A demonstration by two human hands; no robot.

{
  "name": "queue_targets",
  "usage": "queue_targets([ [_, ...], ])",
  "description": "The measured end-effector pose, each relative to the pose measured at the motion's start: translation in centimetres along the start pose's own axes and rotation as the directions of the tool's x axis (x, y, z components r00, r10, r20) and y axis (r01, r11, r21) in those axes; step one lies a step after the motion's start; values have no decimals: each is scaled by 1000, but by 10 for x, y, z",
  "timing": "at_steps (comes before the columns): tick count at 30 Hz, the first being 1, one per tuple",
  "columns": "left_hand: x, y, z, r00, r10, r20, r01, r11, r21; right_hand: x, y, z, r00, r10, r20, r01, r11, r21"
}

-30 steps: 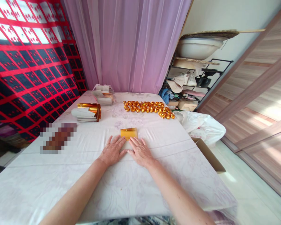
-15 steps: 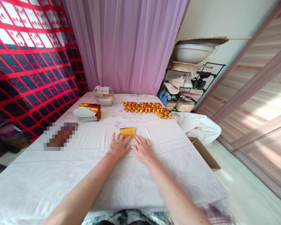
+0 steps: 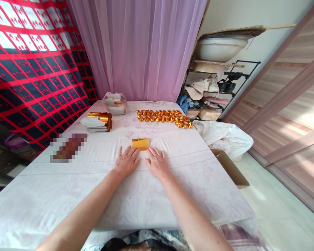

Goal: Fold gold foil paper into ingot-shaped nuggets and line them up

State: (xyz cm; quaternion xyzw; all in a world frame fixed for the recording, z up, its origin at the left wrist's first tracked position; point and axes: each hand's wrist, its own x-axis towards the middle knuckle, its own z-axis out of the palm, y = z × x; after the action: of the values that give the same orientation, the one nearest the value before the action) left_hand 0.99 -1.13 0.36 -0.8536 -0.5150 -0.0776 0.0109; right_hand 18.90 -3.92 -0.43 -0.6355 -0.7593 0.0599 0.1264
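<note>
A small folded gold foil sheet [image 3: 141,143] lies flat on the white patterned cloth of the table [image 3: 120,205]. My left hand [image 3: 126,161] rests palm down just below and left of it, fingertips almost at its near edge. My right hand [image 3: 157,161] lies palm down beside the left one, fingers spread, its fingertips just short of the sheet. Neither hand holds anything.
A row of several folded gold foil pieces [image 3: 163,117] lies at the far side. A stack of gold and white sheets [image 3: 97,123] and a clear bag of paper [image 3: 115,103] sit at the far left. A cardboard box [image 3: 230,169] and white plastic bag [image 3: 225,136] stand to the right.
Both hands have slid slightly back toward me from the gold sheet and flattened on the cloth. The sheet stays in place; the view has shifted a little.
</note>
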Motion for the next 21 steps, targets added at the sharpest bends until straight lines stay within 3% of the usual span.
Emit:
queue_targets([
  [11,-16,-7,2,996,-77,-40,78,997,28,-2,-2,-1,1000,30,-1,-30,999,25],
  [21,-19,-9,14,986,-9,-164,11,1000,11,-4,-2,-1,999,28,-22,-28,1000,-5],
])
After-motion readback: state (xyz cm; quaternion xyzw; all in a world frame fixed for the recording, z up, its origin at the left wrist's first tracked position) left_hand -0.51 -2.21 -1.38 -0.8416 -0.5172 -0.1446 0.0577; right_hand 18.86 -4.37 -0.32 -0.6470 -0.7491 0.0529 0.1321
